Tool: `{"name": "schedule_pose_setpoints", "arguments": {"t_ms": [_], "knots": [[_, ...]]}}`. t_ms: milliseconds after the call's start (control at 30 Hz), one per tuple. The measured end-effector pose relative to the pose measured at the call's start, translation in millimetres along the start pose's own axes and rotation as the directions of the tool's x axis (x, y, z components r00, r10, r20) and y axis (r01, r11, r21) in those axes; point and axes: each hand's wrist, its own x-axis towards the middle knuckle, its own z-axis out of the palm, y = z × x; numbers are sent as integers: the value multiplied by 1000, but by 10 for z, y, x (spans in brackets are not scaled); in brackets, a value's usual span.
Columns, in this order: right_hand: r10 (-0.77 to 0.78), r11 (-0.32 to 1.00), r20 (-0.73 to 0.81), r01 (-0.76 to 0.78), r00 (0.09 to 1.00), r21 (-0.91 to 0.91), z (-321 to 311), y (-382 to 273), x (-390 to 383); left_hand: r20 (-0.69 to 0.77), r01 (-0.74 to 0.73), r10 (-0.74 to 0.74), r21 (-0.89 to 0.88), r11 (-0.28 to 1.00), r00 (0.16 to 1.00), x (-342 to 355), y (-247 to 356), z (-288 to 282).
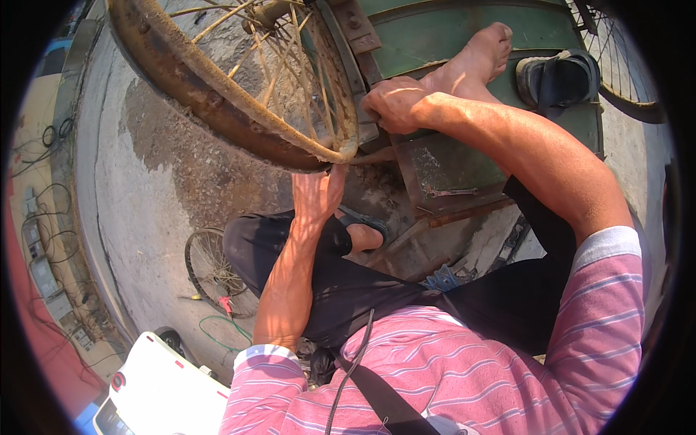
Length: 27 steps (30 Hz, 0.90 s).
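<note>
Rust-brown metal forms the spoked wheel [210,100], its lower rim just above the left hand [320,188], whose fingers are hidden behind that rim (so I cannot tell whether they grip it or only press). Just right of the wheel, the right hand [395,104] is curled like a fist, whatever it may pinch out of sight, beside a bare foot [475,61] on a green panel [406,43]. Farther right of the wheel sits a black sandal [560,78].
</note>
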Motion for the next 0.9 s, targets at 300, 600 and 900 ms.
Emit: {"name": "schedule_pose_setpoints", "arguments": {"t_ms": [300, 600, 900], "knots": [[26, 1000, -21, -26, 999, -7, -9, -8, -33, -28, -7, 9, 45, 999, 1000, 80, -186, 123], [19, 1000, -14, -19, 1000, 9, 34, 24, 6, -4, -45, 45, 79, 996, 999, -16, 54, -21], [9, 1000, -47, -9, 999, 10, 21, 6, -26, -24, -86, 92, 187, 979, 995, -28, -78, 81]]}}
